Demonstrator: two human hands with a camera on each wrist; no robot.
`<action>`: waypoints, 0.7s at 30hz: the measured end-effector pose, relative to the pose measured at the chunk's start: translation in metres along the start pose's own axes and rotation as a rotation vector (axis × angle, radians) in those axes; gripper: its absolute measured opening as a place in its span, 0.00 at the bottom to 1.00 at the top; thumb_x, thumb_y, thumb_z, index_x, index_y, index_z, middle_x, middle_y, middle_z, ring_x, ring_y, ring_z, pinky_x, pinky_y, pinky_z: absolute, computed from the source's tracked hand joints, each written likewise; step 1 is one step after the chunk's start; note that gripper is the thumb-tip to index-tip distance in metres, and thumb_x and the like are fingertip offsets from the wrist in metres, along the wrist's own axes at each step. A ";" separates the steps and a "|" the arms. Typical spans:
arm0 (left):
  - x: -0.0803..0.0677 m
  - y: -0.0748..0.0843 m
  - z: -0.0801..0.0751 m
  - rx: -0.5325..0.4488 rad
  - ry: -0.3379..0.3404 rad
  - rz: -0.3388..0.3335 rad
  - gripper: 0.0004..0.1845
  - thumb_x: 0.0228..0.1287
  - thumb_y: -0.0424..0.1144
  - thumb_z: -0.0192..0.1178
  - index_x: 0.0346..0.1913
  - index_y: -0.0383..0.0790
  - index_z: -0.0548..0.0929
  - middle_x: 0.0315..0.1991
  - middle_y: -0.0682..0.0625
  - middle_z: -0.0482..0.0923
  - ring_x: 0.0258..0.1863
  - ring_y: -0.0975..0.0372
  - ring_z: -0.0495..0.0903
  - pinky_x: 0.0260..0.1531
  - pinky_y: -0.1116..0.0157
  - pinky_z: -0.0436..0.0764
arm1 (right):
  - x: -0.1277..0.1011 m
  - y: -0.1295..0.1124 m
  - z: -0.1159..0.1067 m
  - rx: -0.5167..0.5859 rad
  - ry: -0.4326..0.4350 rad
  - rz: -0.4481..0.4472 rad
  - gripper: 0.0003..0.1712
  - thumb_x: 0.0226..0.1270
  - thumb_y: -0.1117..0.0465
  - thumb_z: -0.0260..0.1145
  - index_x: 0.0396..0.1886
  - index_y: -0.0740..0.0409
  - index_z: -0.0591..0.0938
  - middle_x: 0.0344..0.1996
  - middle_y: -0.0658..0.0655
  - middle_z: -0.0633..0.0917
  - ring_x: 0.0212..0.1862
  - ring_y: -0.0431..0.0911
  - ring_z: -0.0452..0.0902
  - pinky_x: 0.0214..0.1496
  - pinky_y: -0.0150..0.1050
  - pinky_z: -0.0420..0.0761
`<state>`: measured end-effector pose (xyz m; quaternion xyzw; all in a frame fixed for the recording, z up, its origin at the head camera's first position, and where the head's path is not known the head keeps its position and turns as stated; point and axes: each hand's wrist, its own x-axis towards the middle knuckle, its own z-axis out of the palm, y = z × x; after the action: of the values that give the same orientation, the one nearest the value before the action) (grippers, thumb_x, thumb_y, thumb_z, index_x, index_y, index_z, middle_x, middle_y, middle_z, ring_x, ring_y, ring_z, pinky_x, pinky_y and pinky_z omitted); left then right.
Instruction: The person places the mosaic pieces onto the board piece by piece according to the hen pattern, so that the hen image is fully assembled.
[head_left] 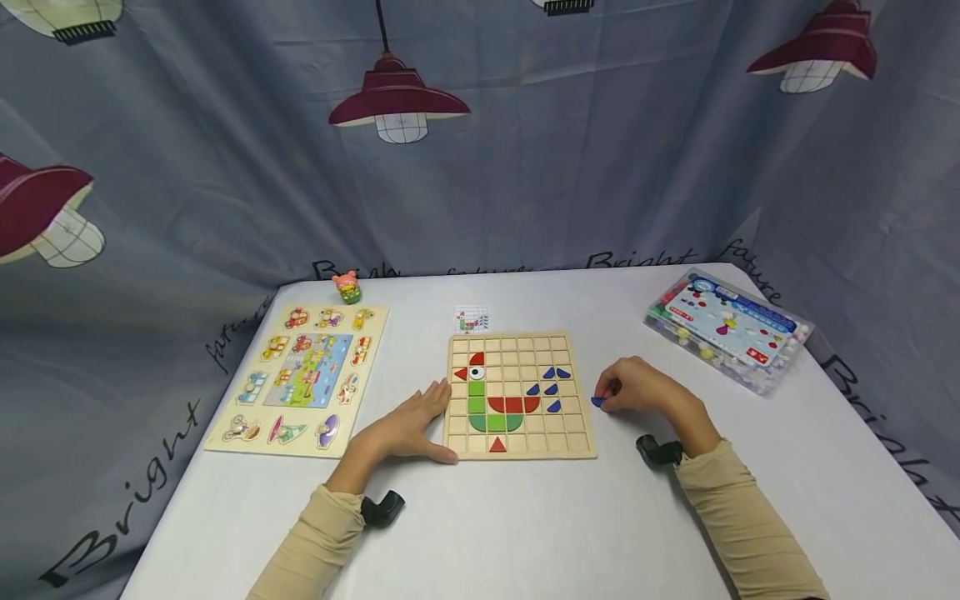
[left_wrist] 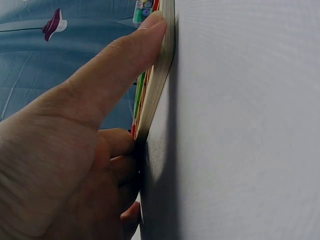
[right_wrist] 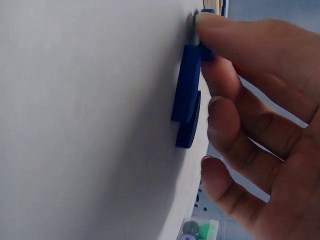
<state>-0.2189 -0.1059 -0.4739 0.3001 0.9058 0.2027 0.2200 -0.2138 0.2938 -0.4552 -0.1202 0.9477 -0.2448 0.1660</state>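
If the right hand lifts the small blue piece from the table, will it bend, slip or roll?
The blue piece looks like a flat, thick-edged tile, so it probably stays stiff. Lying flat on the table, it should not roll. It is thin and small under the right hand, so the fingertips may slip before gripping its edge.

Left hand (head_left: 408, 427): fingers extended and flat, thumb spread along the near side, forearm angled inward. Right hand (head_left: 637, 388): fingers (right_wrist: 235, 120) curled, fingertips pinching downward, wrist raised slightly, forearm angled inward.
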 end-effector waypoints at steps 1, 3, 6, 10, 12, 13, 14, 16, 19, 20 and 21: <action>0.000 0.000 0.000 -0.001 -0.003 -0.003 0.64 0.47 0.62 0.72 0.77 0.36 0.46 0.79 0.44 0.39 0.80 0.54 0.39 0.79 0.54 0.43 | 0.000 0.001 -0.001 0.003 0.005 0.002 0.05 0.52 0.67 0.73 0.31 0.59 0.87 0.25 0.50 0.84 0.28 0.41 0.74 0.29 0.31 0.76; 0.000 0.000 0.001 -0.002 0.002 -0.001 0.63 0.47 0.62 0.72 0.77 0.36 0.47 0.79 0.43 0.40 0.80 0.54 0.40 0.79 0.54 0.43 | 0.002 0.002 -0.001 0.016 0.021 0.022 0.05 0.53 0.67 0.73 0.32 0.59 0.87 0.25 0.50 0.83 0.27 0.41 0.74 0.28 0.32 0.75; 0.000 -0.001 0.002 0.001 0.006 -0.005 0.63 0.47 0.62 0.72 0.77 0.36 0.47 0.79 0.44 0.40 0.80 0.54 0.40 0.79 0.54 0.42 | 0.005 0.001 -0.001 0.032 0.039 0.039 0.06 0.54 0.66 0.72 0.33 0.60 0.87 0.24 0.51 0.83 0.26 0.41 0.74 0.27 0.32 0.75; 0.000 0.000 0.003 -0.003 0.012 0.007 0.63 0.47 0.61 0.72 0.77 0.34 0.48 0.79 0.42 0.41 0.79 0.53 0.41 0.79 0.53 0.44 | 0.010 -0.003 -0.001 0.032 0.066 0.045 0.06 0.54 0.65 0.72 0.33 0.60 0.87 0.23 0.51 0.83 0.25 0.41 0.73 0.26 0.32 0.74; 0.001 0.000 0.003 -0.007 0.014 0.016 0.63 0.47 0.60 0.72 0.77 0.33 0.48 0.79 0.41 0.41 0.79 0.52 0.41 0.79 0.52 0.45 | 0.012 -0.006 0.000 0.025 0.081 0.047 0.06 0.54 0.64 0.72 0.33 0.60 0.87 0.23 0.51 0.84 0.24 0.41 0.73 0.25 0.32 0.74; 0.000 0.000 0.003 -0.005 0.014 0.018 0.63 0.47 0.60 0.72 0.77 0.33 0.48 0.79 0.41 0.41 0.79 0.52 0.41 0.79 0.52 0.45 | 0.012 -0.008 0.000 0.024 0.087 0.055 0.06 0.54 0.64 0.72 0.33 0.60 0.87 0.23 0.51 0.84 0.24 0.41 0.73 0.25 0.32 0.74; 0.001 0.000 0.003 -0.005 0.014 0.020 0.63 0.47 0.61 0.72 0.77 0.33 0.48 0.79 0.41 0.41 0.79 0.52 0.41 0.79 0.52 0.45 | 0.013 -0.010 0.000 0.021 0.093 0.059 0.06 0.54 0.65 0.72 0.33 0.60 0.87 0.23 0.51 0.84 0.24 0.41 0.73 0.25 0.32 0.74; 0.001 0.000 0.003 -0.003 0.012 0.018 0.63 0.47 0.61 0.72 0.77 0.34 0.48 0.79 0.42 0.41 0.79 0.52 0.41 0.79 0.52 0.45 | 0.014 -0.013 0.000 0.011 0.101 0.059 0.07 0.54 0.65 0.72 0.34 0.61 0.87 0.24 0.51 0.84 0.25 0.41 0.73 0.25 0.32 0.74; 0.000 0.000 0.002 0.005 0.010 0.007 0.63 0.47 0.62 0.72 0.77 0.35 0.47 0.79 0.43 0.40 0.80 0.54 0.40 0.79 0.54 0.44 | 0.017 -0.018 0.001 0.001 0.114 0.061 0.07 0.54 0.65 0.72 0.34 0.61 0.88 0.25 0.51 0.84 0.26 0.41 0.73 0.26 0.32 0.74; 0.000 0.000 0.002 0.005 0.010 0.006 0.63 0.47 0.62 0.72 0.77 0.35 0.47 0.79 0.43 0.40 0.80 0.54 0.40 0.79 0.54 0.44 | 0.018 -0.019 0.001 0.000 0.116 0.056 0.07 0.54 0.65 0.72 0.34 0.61 0.88 0.25 0.51 0.84 0.25 0.41 0.73 0.26 0.32 0.74; 0.000 0.000 0.002 0.005 0.010 0.003 0.63 0.47 0.62 0.72 0.77 0.36 0.47 0.79 0.43 0.40 0.80 0.54 0.40 0.79 0.54 0.43 | 0.019 -0.021 0.001 0.000 0.116 0.054 0.07 0.54 0.65 0.72 0.34 0.61 0.88 0.25 0.51 0.84 0.25 0.41 0.73 0.26 0.32 0.74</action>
<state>-0.2178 -0.1051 -0.4752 0.3009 0.9070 0.2022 0.2144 -0.2279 0.2697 -0.4510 -0.0800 0.9586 -0.2469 0.1175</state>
